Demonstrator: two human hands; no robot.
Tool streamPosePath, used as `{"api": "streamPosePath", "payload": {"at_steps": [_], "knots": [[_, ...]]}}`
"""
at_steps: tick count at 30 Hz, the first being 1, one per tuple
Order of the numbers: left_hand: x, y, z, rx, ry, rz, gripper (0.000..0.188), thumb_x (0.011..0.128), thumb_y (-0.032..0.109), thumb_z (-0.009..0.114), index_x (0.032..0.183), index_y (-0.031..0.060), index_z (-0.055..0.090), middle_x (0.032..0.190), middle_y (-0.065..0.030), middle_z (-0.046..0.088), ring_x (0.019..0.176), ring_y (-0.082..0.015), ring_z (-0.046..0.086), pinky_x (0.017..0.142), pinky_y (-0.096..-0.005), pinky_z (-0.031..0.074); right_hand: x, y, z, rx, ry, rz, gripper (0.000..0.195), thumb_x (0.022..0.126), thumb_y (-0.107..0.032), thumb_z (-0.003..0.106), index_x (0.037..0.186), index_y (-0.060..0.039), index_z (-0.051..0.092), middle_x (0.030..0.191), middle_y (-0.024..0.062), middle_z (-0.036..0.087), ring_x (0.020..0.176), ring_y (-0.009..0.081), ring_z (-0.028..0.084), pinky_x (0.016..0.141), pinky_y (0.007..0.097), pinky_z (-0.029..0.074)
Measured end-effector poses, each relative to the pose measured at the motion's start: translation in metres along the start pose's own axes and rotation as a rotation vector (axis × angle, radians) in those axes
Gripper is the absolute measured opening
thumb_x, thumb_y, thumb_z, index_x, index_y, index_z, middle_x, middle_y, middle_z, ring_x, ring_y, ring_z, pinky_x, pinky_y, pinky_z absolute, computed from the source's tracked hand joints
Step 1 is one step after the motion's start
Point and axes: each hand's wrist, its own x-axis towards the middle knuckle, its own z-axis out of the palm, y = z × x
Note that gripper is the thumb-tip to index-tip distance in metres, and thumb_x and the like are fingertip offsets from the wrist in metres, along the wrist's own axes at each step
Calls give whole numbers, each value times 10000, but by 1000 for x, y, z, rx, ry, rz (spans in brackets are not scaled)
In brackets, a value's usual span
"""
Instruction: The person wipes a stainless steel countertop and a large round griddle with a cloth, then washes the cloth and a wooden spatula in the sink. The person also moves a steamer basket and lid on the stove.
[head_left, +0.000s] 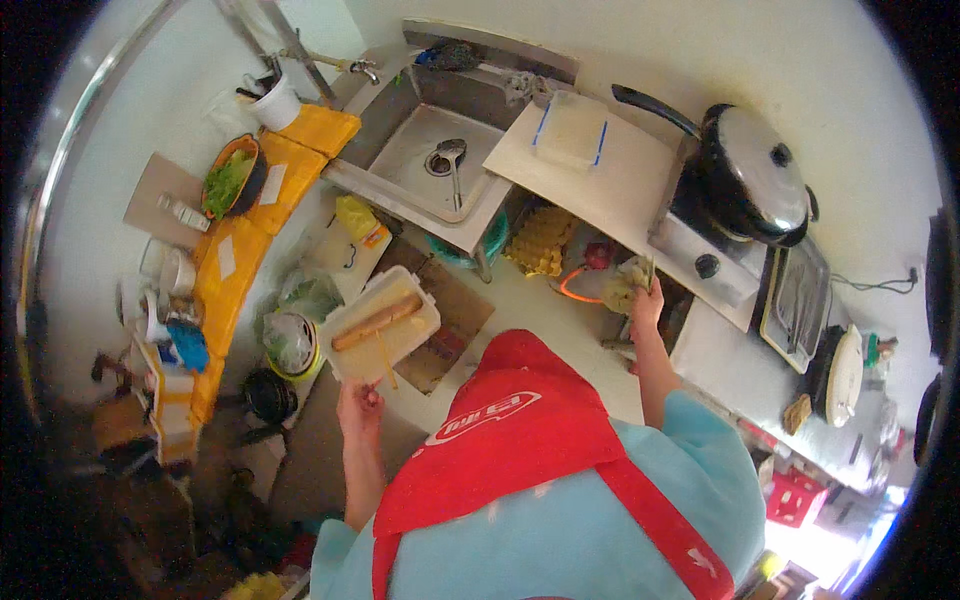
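Note:
My left hand (361, 411) grips the near edge of a pale rectangular plastic container (416, 341). Inside lies a long brown stick-shaped food item (375, 324); what it is cannot be made out. A thin yellowish stick (385, 360) crosses the container's near rim, close to my fingers. On the right, my right hand (648, 306) holds a crumpled, pale greenish bundle (624, 286) by the counter's front edge. The bundle could be a bag or leaves. An orange ring-shaped handle or rim (576, 286) and a dark red round item (598, 256) are behind it, under the counter.
A steel sink (405, 150) holds a ladle (451, 154). On the counter board (645, 161) sits a clear plastic lid (570, 131) with blue edges. A lidded black pan (750, 172) stands on the stove (709, 251). Left, an orange shelf (236, 262) bears a bowl of greens (229, 184).

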Motion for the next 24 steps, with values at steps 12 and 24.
{"api": "streamPosePath", "payload": {"at_steps": [12, 24], "knots": [[245, 140, 157, 40, -130, -102, 183, 815, 170, 554, 962, 80, 495, 875, -119, 628, 558, -95, 477, 548, -230, 441, 33, -121, 259, -14, 10, -432, 470, 878, -208, 526, 1282, -30, 365, 1256, 112, 457, 1159, 223, 418, 993, 336, 293], [391, 183, 310, 967, -357, 549, 608, 760, 134, 599, 1254, 58, 252, 754, -152, 627, 595, -256, 622, 540, -369, 499, -2, -72, 613, -145, -846, -220, 487, 846, -232, 565, 1274, -47, 425, 906, 132, 637, 784, 216, 604, 710, 332, 476]]}}
